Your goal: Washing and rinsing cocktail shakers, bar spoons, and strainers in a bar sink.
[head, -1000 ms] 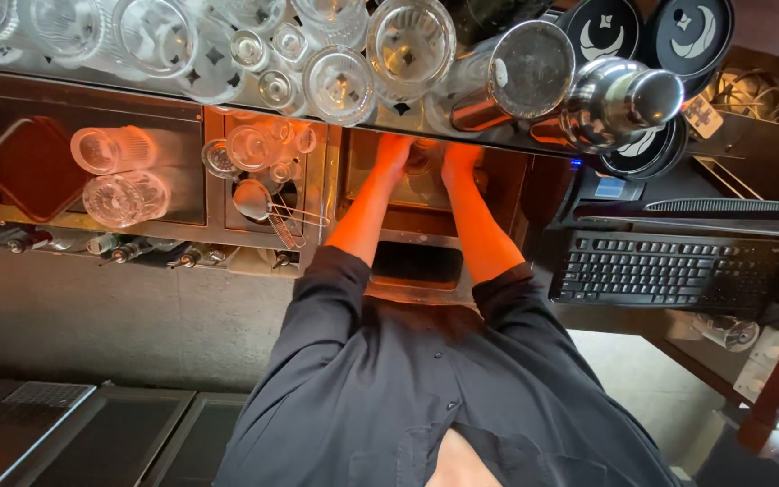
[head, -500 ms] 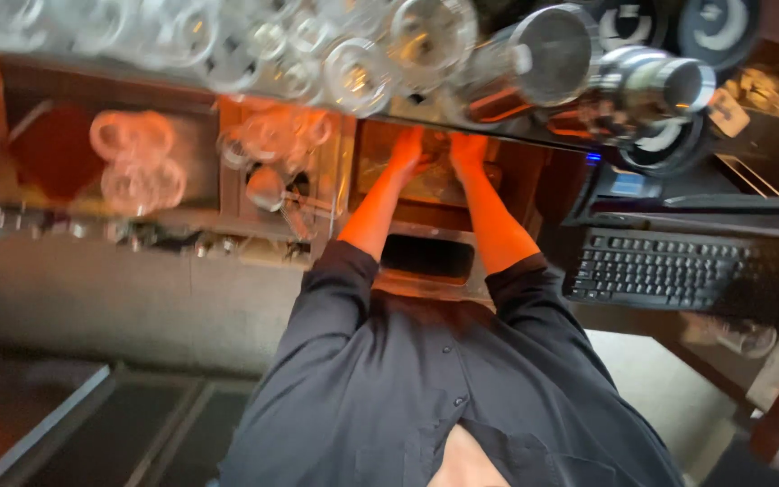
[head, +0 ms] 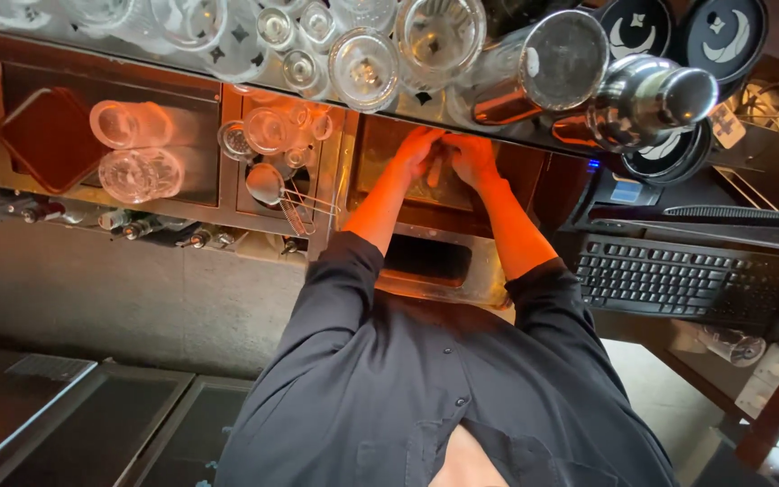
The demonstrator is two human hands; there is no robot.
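Both my arms reach forward in dark rolled-up sleeves into a metal sink basin (head: 462, 271) lit in orange. My left hand (head: 415, 150) and my right hand (head: 474, 159) meet over the far part of the basin, their fingers touching each other. Whether anything lies between them is hidden by the fingers and the glare. A row of upturned glasses (head: 364, 65) and two metal shakers (head: 547, 74) stand on the ledge just beyond my hands.
Left of the sink, compartments hold clear glasses (head: 133, 150) and a wire strainer (head: 274, 188), with bottle necks (head: 137, 222) below. A black keyboard (head: 678, 280) sits to the right, beside a small screen (head: 627, 190). Dark round plates (head: 723, 32) stand at top right.
My hands have come closer together in the sink and now touch. The view has shifted slightly to the right; nothing else has moved.
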